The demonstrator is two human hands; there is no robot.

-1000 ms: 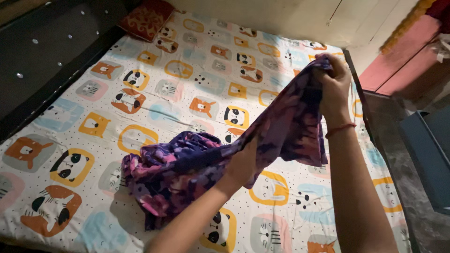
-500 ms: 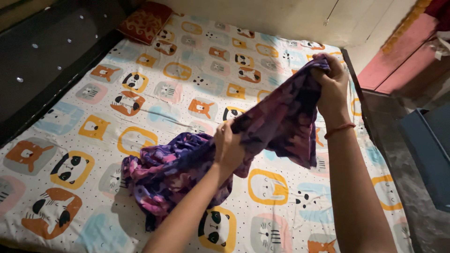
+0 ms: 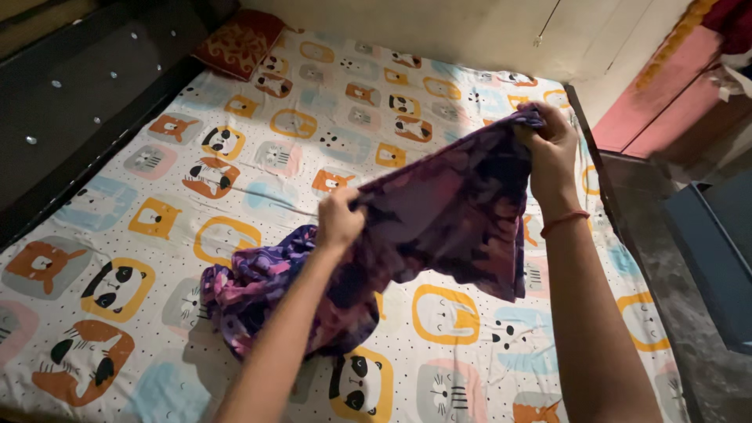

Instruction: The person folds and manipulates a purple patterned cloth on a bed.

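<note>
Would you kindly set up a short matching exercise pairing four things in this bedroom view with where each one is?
1. left hand
2. right hand
3. red cushion
4. purple floral cloth

a. far corner of the bed
b. grips the cloth's high end
c. stretched between the hands, with its rest heaped on the sheet
d. grips the cloth lower down

Pairs: 1-d, 2-b, 3-a, 4-c

dim room, light falls centrally, dark soft edges.

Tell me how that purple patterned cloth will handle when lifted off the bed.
Likely floppy: the purple cloth sags between the left hand and right hand. Probably light, since pinched edges carry it. Its bunched tail on the bed sheet may drag.
</note>
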